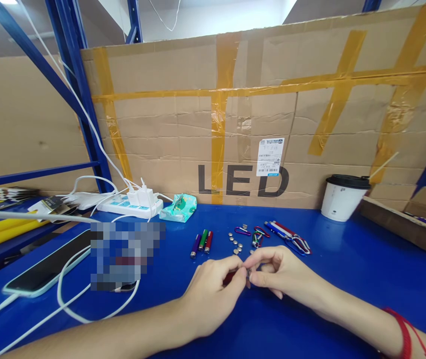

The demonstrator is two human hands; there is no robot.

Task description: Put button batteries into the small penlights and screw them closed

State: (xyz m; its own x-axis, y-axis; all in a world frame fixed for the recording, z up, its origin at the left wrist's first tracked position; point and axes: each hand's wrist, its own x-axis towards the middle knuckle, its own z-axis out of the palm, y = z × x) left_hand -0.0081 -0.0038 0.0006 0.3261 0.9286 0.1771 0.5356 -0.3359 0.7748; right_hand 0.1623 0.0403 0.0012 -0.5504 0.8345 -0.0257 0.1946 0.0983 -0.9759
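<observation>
My left hand (213, 294) is closed around a small red flashlight tube (229, 278), mostly hidden by the fingers. The fingers of my right hand (283, 271) pinch a small silver piece (249, 273) at the tube's end, and the two hands meet there. Just beyond them lie several silver button cells (236, 251). To their left are three short metal tubes: purple (196, 246), green (203, 240) and red (209, 243). Behind my right hand are a purple carabiner (242, 231), red and green carabiners (258, 238), and a bundle of blue, red and silver pen-like rods (287, 237).
A lidded paper cup (342, 199) with a straw stands at the back right, beside an open cardboard box (395, 219). On the left are a phone (48, 267), looping white cables (61, 289), a power strip (123, 205) and a green packet (179, 208). Taped cardboard (160, 139) walls the back.
</observation>
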